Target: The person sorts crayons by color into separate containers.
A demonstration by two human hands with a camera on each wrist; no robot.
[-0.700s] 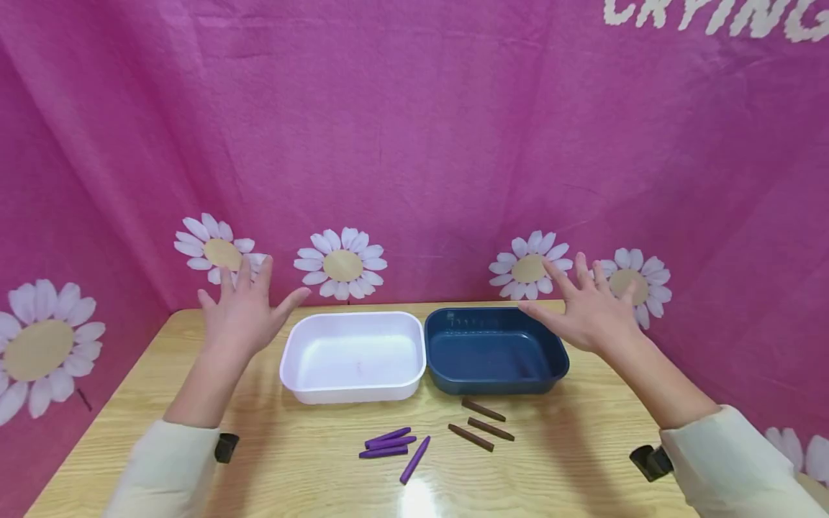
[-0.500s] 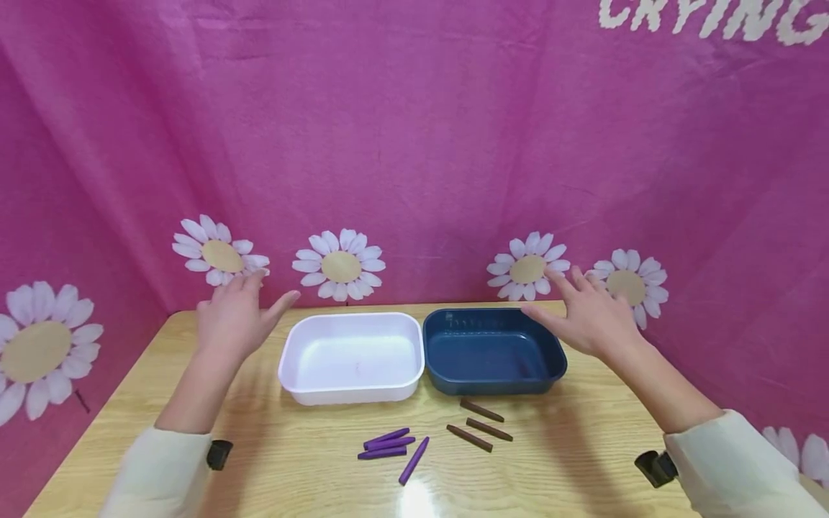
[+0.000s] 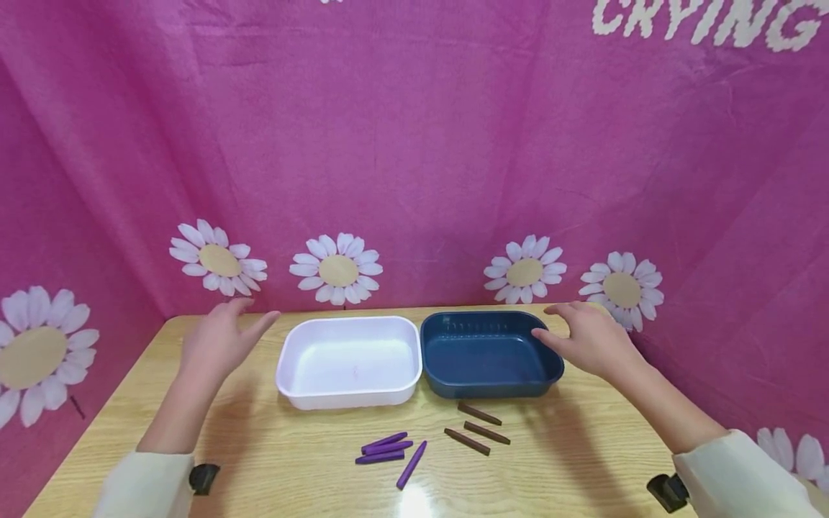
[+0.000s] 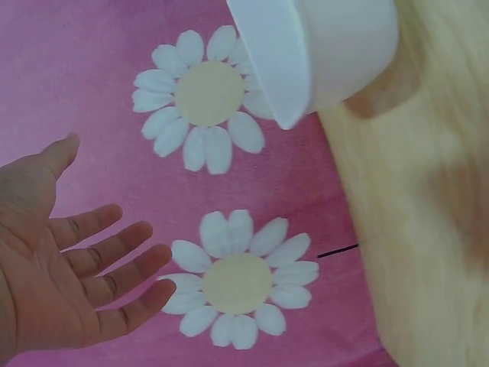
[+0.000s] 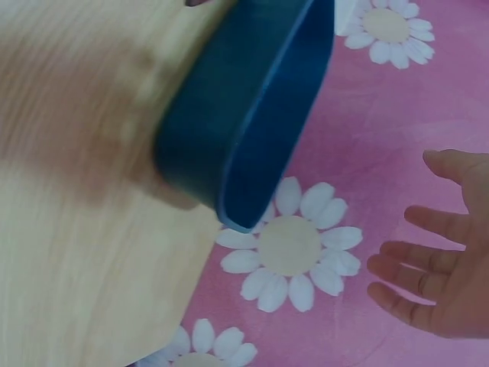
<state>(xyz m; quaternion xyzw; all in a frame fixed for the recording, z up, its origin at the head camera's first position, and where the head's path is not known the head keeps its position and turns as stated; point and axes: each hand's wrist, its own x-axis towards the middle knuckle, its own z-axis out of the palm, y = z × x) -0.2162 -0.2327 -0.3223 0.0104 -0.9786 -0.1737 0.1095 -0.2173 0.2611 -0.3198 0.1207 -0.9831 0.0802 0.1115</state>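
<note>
So the rounded white tray (image 3: 350,365) has a navy tray (image 3: 488,352) just right of it, left hand (image 3: 216,342) hovering to its left, right hand (image 3: 594,339) way right, both hands loosely spread.

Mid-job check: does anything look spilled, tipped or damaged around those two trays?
Nothing looks spilled or damaged. The white tray and dark blue tray sit upright, side by side. Only mildly untidy: one purple stick lies slanted, apart from the bunch of three purple sticks, while the three brown sticks lie roughly parallel.
</note>
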